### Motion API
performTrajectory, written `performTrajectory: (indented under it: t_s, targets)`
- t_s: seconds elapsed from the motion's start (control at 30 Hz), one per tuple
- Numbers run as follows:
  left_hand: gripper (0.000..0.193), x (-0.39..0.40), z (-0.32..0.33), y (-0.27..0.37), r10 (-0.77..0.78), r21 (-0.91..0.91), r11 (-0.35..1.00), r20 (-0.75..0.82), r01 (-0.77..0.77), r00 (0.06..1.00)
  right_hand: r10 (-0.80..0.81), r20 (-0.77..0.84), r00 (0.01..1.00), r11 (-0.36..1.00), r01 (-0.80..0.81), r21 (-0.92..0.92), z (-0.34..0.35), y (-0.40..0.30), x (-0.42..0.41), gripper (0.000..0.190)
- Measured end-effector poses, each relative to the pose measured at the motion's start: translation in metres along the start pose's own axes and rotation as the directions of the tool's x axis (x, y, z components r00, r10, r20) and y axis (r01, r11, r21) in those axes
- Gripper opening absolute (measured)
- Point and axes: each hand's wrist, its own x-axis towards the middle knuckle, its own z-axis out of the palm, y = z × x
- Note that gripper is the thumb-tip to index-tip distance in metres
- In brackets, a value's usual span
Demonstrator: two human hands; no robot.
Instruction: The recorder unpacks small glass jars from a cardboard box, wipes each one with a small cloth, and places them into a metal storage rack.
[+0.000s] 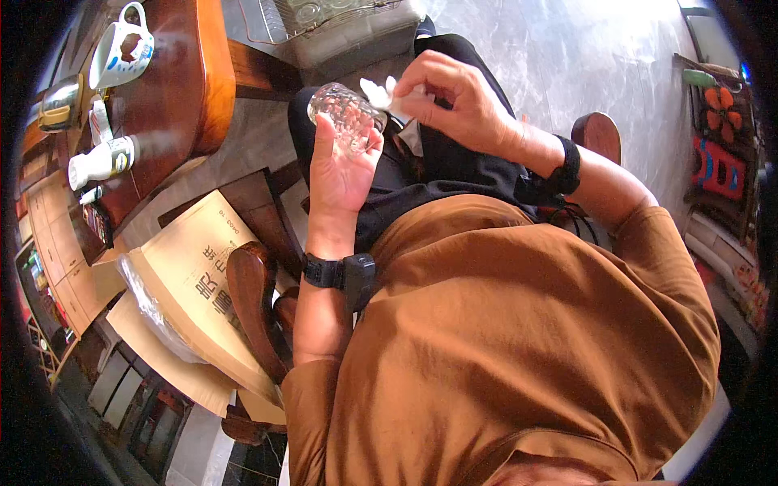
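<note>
My left hand (346,170) holds a clear, textured glass cup (347,115) tilted over my lap, with the thumb on one side and the fingers round the other. A crumpled white tissue (380,92) is pinched between the thumb and fingers of my right hand (453,100), close to the rim of the glass. Whether the tissue touches the glass I cannot tell. Both my wrists wear black straps, and a dark box sits on the left one.
On the wooden table (176,121) at left are a white mug (124,58), a white bottle (100,163) and a metal cup (61,103). A wire rack (316,18) with glasses stands at the top. Beside my left arm lie a printed cardboard box (182,249) and a wooden chair arm (252,304).
</note>
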Motion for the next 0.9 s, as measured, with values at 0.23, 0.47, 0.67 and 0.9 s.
performTrajectory:
  t_s: [0.23,0.47,0.67,0.9]
  targets:
    - [0.053,-0.001,0.006,-0.008,0.032,0.176,0.983,0.129,-0.054,0.991,-0.453,0.098,0.886,0.871,0.463,-0.166,0.021,0.006,-0.011,0.022]
    - [0.044,-0.013,0.028,-0.018,0.097,0.221,0.966,0.165,-0.133,0.982,-0.459,0.066,0.886,0.797,0.444,-0.41,0.022,0.002,-0.016,0.02]
    - [0.048,-0.013,0.031,-0.012,0.053,0.16,0.984,0.156,-0.078,0.986,-0.034,-0.053,0.998,0.995,0.029,-0.096,0.024,-0.008,-0.015,0.024]
    - [0.071,-0.021,0.046,-0.012,0.147,0.373,0.91,0.113,-0.179,0.983,0.482,0.131,0.867,0.756,-0.486,0.438,0.017,-0.023,-0.012,0.014]
